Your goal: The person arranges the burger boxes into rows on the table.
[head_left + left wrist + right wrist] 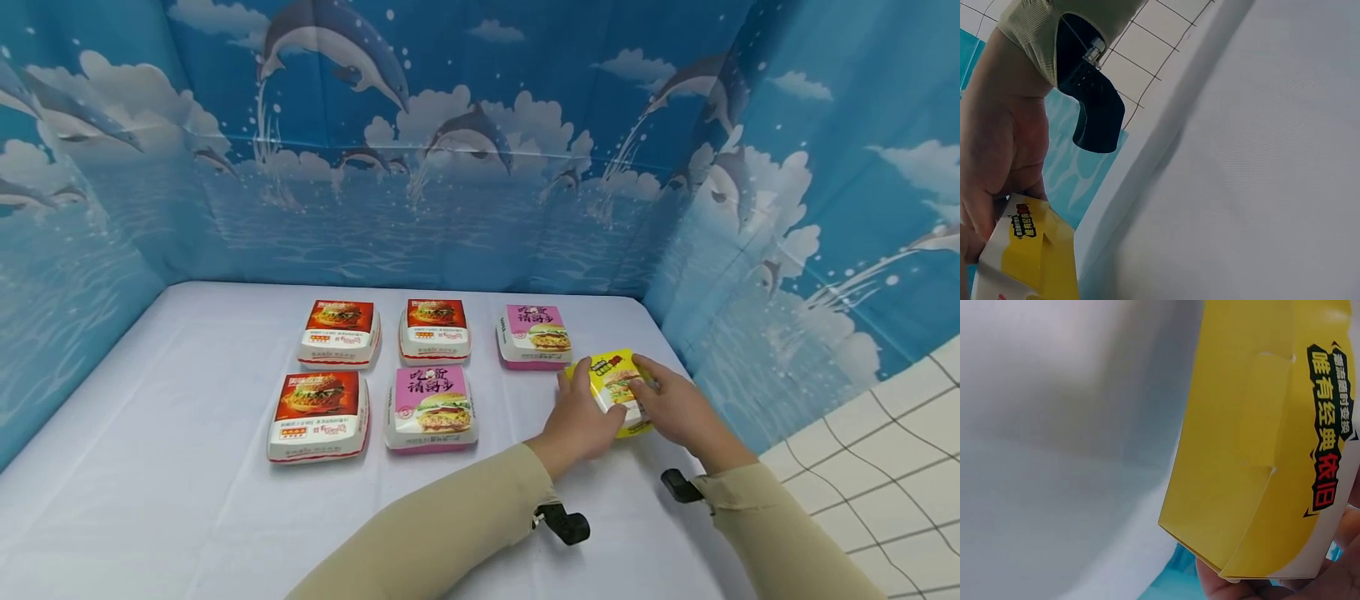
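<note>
At the table's right side, both hands hold a yellow and white burger box [619, 377] with a burger picture on its lid. The left hand [581, 421] grips its near left side, fingers over the far left edge and thumb at the near edge. On the opposite side, the right hand [678, 406] grips the box with its thumb on the lid. A yellow side wall of the burger box [1235, 425] fills much of the right wrist view. Whether its base touches the cloth is hidden.
Left of the hands stand red-topped burger boxes [317, 417] and pink-topped burger boxes [431, 408] in two rows on a white-covered table [187, 467]. A pink box [534, 335] is closest to the left hand. Blue dolphin-print curtains [480, 225] enclose the back and sides.
</note>
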{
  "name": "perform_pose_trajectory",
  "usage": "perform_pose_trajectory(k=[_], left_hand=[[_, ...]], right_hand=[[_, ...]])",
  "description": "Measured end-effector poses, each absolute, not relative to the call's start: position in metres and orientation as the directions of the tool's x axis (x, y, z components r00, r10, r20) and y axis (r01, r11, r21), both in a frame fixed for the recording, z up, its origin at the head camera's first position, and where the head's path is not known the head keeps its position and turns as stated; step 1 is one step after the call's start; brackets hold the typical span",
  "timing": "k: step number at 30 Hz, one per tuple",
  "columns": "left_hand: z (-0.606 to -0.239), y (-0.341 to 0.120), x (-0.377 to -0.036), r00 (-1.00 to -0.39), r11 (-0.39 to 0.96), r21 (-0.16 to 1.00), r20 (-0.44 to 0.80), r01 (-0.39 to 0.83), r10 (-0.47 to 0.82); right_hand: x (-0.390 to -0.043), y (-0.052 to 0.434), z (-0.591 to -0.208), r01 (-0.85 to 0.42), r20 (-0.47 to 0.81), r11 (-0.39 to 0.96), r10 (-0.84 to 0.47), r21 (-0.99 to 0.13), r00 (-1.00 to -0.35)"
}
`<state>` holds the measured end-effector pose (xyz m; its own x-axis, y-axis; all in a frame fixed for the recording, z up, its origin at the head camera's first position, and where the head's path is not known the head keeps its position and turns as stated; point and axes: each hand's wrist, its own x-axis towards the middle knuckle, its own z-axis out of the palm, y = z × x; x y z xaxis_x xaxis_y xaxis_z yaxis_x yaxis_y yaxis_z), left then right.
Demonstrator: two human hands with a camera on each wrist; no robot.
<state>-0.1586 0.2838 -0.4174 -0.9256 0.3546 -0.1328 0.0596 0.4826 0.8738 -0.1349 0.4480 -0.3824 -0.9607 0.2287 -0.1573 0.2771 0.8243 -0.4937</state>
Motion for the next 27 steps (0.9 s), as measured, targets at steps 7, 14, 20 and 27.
perform_pose_trajectory(k=[7,14,20,27], left_hand=[[-0.412,0.265,-0.157,-0.924,0.483,0.874,-0.139,0.055,0.357],[-0.411,0.252,-0.154,-0.922,0.491,0.869,-0.143,0.057,0.36],[-0.41,0.24,-0.152,-0.924,0.513,0.856,-0.144,0.063,0.355],[-0.413,0.228,-0.153,-0.924,0.533,0.844,-0.157,0.058,0.349]], right_hand=[[-0.13,0.433,-0.38,0.247,-0.15,0.845,0.199,-0.475,-0.968],[-0.127,0.422,-0.382,0.243,-0.15,0.854,0.195,-0.461,-0.969],[-0.126,0.412,-0.384,0.22,-0.141,0.857,0.174,-0.465,-0.975],[-0.128,0.402,-0.389,0.211,-0.161,0.852,0.151,-0.479,-0.975]])
